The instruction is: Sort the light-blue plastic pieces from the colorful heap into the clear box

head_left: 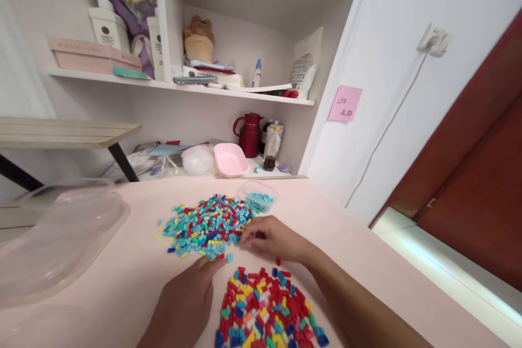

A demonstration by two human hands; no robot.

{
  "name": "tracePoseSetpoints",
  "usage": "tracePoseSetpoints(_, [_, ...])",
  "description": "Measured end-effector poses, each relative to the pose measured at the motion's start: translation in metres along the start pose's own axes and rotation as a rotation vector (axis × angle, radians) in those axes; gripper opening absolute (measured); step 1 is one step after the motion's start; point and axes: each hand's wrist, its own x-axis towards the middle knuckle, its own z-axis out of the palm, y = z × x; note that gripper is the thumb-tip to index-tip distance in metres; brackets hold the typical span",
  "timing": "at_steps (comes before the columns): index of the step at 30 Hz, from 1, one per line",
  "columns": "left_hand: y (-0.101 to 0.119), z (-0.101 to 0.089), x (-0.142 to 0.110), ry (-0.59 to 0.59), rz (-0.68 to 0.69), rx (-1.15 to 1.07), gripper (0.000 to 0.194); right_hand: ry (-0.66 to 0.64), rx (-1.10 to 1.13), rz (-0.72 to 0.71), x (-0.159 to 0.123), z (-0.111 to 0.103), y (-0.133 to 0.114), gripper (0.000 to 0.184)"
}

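The small plastic bricks lie in two heaps on the pale pink table [354,261]: the far heap [207,223] is a dense mound, mostly light blue with red, yellow, green and dark blue mixed in, while the near heap [265,310] spreads flatter and is mainly red and yellow. My right hand [271,236] is at the far heap's right edge, fingers curled and thumb drawn close to them; whether a brick is pinched there I cannot tell. My left hand [185,296] reaches to its front edge, forefinger beside a loose light-blue brick [230,257], its grip hidden from me. My right forearm runs along the near heap's right side. Close behind the far heap sits a clear tub [244,187] holding light-blue bricks. Clear plastic containers [61,239] take up the table's left; beyond its back edge stand a pink basin [231,160], a dark red jug [250,138] and a bottle [272,149] with dark liquid.
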Motion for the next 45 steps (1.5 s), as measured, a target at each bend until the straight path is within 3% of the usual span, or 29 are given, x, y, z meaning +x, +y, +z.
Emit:
tracePoseSetpoints(3, [0.001,-0.001,-0.001,0.001,0.010,-0.014,0.049,-0.102,-0.126,-0.040,0.000,0.011,-0.002,0.020])
tracePoseSetpoints(7, [0.004,-0.003,-0.002,-0.031,-0.027,-0.017,0.050,-0.034,-0.294,-0.018,0.002,0.023,0.001,0.020])
tracePoseSetpoints(13, [0.006,-0.006,-0.004,-0.042,-0.003,-0.030,0.050,-0.043,-0.341,-0.047,0.004,0.031,0.005,0.023])
tracePoseSetpoints(26, [0.006,-0.007,-0.004,-0.040,0.007,-0.042,0.052,0.033,-0.140,0.023,0.005,0.038,0.003,0.011])
tracePoseSetpoints(30, [0.005,-0.005,-0.003,-0.035,-0.009,-0.033,0.052,0.030,-0.012,0.050,0.005,0.031,0.003,0.007])
tracePoseSetpoints(33, [0.004,-0.003,-0.002,-0.034,-0.014,-0.030,0.051,0.202,0.076,0.070,0.008,0.015,0.004,0.011])
tracePoseSetpoints(37, [0.002,0.001,0.000,-0.036,-0.034,-0.009,0.052,0.663,0.140,0.143,0.012,-0.010,0.020,0.024])
tracePoseSetpoints(39, [0.002,0.002,0.000,-0.028,-0.034,-0.003,0.051,0.832,0.130,0.173,0.011,-0.019,0.034,0.032])
tracePoseSetpoints(42, [0.002,0.003,0.000,-0.015,-0.041,0.009,0.051,0.901,0.120,0.226,0.006,-0.024,0.053,0.043])
tracePoseSetpoints(45, [0.003,0.001,0.000,-0.020,-0.055,0.024,0.051,0.912,0.171,0.245,0.001,-0.024,0.058,0.038])
